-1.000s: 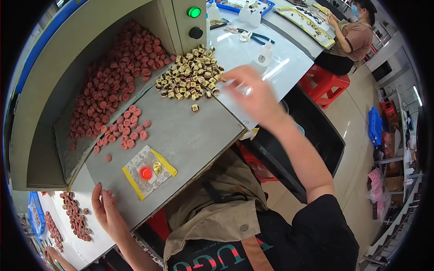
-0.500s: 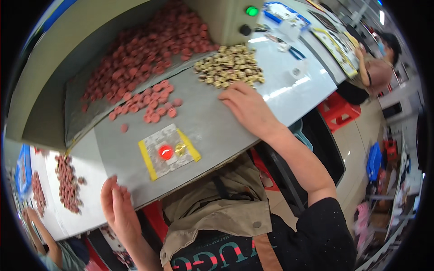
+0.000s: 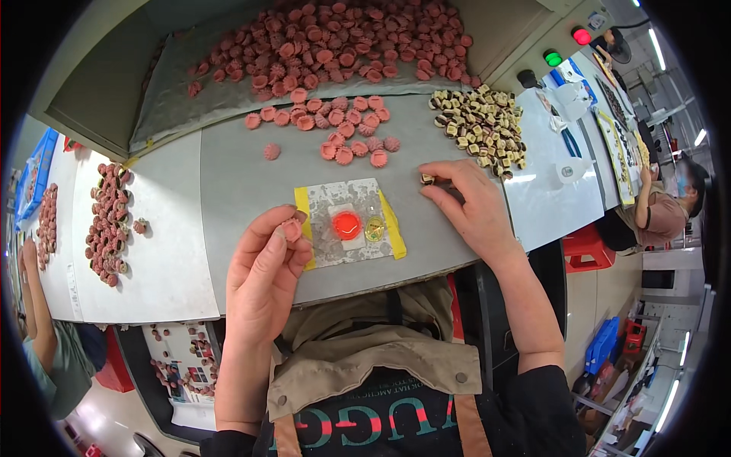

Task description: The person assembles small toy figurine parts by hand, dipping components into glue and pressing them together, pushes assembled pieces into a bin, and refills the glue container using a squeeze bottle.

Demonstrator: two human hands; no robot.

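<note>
My left hand (image 3: 263,282) is raised at the left side of a taped square sheet (image 3: 320,247), pinching a pink ridged cup-shaped piece (image 3: 292,230) between thumb and fingers. To the right of the sheet, my right hand (image 3: 476,209) grips a small cream-and-dark-brown piece (image 3: 427,180) at its fingertips. On the sheet lie a round, glossy red spot (image 3: 346,225) and a yellowish, shiny disc (image 3: 375,229). Several loose pink cups (image 3: 343,126) are scattered beyond it. At the far right is a heap of small cream-and-brown pieces (image 3: 476,126).
A big heap of pink cups (image 3: 320,49) fills the beige housing (image 3: 99,84) at the back. Rows of pink-and-dark pieces (image 3: 110,221) lie on the white table at left. Pliers (image 3: 569,143) and a tape roll (image 3: 569,170) rest at right. Other people work on both sides.
My right hand has left the cream-and-brown heap, holding one piece. My left hand has come up beside the sheet, with a pink cup showing in its fingers. The view has shifted.
</note>
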